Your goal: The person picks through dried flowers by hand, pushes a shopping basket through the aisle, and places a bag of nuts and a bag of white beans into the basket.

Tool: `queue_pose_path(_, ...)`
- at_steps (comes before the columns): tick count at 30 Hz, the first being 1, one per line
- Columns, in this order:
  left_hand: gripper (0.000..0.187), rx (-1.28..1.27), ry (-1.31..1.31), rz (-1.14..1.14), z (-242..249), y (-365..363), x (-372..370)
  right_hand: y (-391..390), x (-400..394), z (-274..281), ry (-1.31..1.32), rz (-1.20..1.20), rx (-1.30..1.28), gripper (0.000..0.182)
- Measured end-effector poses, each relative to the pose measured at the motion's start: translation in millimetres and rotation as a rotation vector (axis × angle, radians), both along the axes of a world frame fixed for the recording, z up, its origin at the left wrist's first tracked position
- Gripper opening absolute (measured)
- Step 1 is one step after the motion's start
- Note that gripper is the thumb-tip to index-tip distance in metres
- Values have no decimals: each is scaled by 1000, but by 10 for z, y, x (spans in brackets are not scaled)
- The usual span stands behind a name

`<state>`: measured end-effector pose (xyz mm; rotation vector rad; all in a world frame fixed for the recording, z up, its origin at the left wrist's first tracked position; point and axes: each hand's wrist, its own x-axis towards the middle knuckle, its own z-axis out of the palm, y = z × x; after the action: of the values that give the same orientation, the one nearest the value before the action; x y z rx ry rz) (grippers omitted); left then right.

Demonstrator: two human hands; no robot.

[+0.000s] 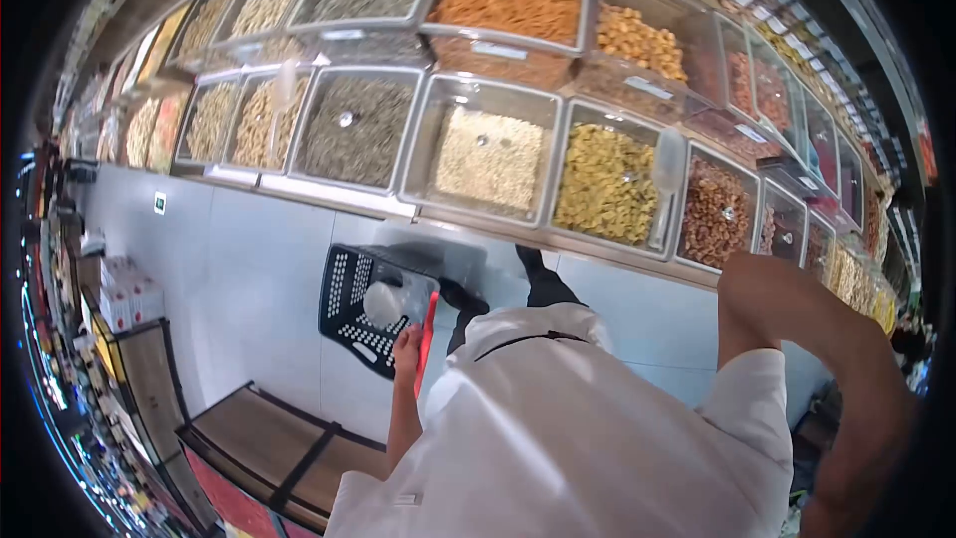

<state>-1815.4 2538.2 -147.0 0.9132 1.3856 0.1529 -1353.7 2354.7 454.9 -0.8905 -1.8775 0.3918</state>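
Note:
My left hand (406,347) is closed around the red handle (428,334) of a black plastic shopping basket (344,289), which hangs low beside my legs. Inside the basket lies a round whitish, see-through item (382,305), whose kind I cannot make out. My right arm (797,304) is bent at the right side, with the elbow toward the bins. The right hand itself is outside the view. Closest to that elbow is a clear bin of reddish-brown nuts or dried fruit (715,209).
Two tiers of clear lidded bins run across the front, among them yellow-green raisins (602,189), pale grains (488,159) and orange strips (508,0). A clear scoop (667,179) stands at the raisin bin. A wooden-topped stand (254,438) and white boxes (129,294) are at left.

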Motion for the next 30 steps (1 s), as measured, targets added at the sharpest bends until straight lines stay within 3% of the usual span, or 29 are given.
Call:
queue_pose_path(1,31,152,15,-38,-98,-50,33,-36,472,-158,-196,73,94,18)
queue_pose_path(2,32,303,30,-74,-196,-98,43,-133,883,-320,-204,52,95,18)
queue_pose_path(4,35,245,153,-88,-88,-131,82,-325,1528,-731,-191,-365,146,25)
queue_pose_path(6,36,350,186,-100,-100,-152,120,-526,2130,-1535,300,-991,-144,28)
queue_pose_path(7,36,343,236,-146,-51,-145,142,-690,2531,-2037,617,-1105,-258,24)
queue_pose_path(8,37,338,286,-188,3,-138,160,-929,2916,-2593,935,-1104,-264,18)
queue_pose_path(10,37,424,299,-181,-6,-165,247,-1406,3277,-3593,1220,-1271,-211,22)
queue_pose_path(12,40,503,380,-229,-111,-156,162,-1830,3541,-4349,1583,-1197,-91,50)
queue_pose_path(14,42,444,381,-205,-210,-129,104,-1818,3586,-4336,1610,-1170,43,60)
queue_pose_path(20,39,463,430,-171,-109,-177,244,-1775,3987,-4271,1655,-1246,204,56)
queue_pose_path(22,36,447,452,-168,-130,-220,261,-1738,3989,-4297,1592,-1288,221,57)
queue_pose_path(24,34,620,458,-221,-350,-300,117,-1661,3898,-4272,1584,-1358,225,55)
queue_pose_path(25,34,594,543,-256,-173,-348,240,-1529,3775,-4236,1542,-1470,160,42)
queue_pose_path(26,34,582,544,-257,-83,-386,308,-1557,3653,-4350,1322,-1298,13,24)
queue_pose_path(27,34,655,582,-271,-38,-417,367,-1212,3203,-3992,1065,-1432,-249,23)
queue_pose_path(28,34,730,621,-284,-20,-443,408,-1189,3065,-4206,790,-1369,-599,25)
queue_pose_path(29,38,677,659,-306,-43,-415,390,-1101,2846,-4483,453,-1258,-780,37)
queue_pose_path(30,38,673,658,-299,-20,-421,430,-893,2467,-4182,-55,-1298,-1140,50)
